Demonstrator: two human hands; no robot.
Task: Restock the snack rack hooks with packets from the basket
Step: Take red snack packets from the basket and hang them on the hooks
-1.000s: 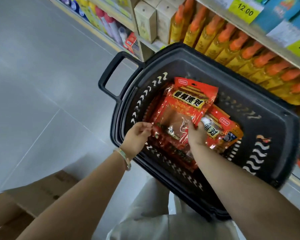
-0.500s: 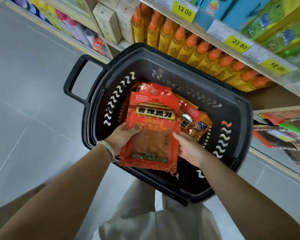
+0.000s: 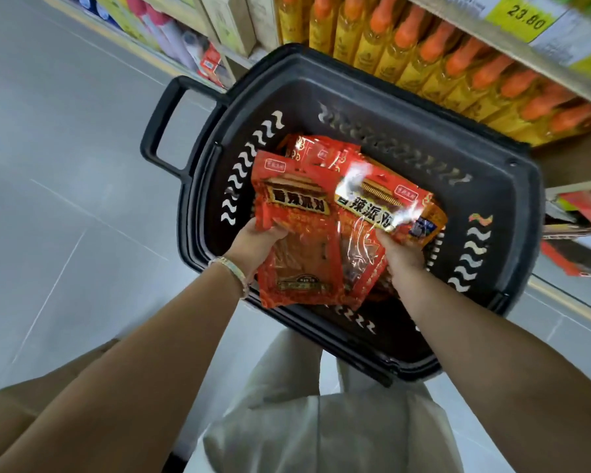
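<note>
So the left packet [image 3: 297, 233] is gripped along its side by the left hand [image 3: 258, 242], fingers curled round it, and the right packet [image 3: 379, 203] is pinched low down by the right hand [image 3: 401, 256]. Both are held just above the black basket [image 3: 492, 158], where more red packets [image 3: 316, 151] are piled inside.

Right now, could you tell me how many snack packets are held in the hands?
2: the left packet in the left hand, the right packet in the right hand, above the basket. Others lie partly hidden underneath.
</note>
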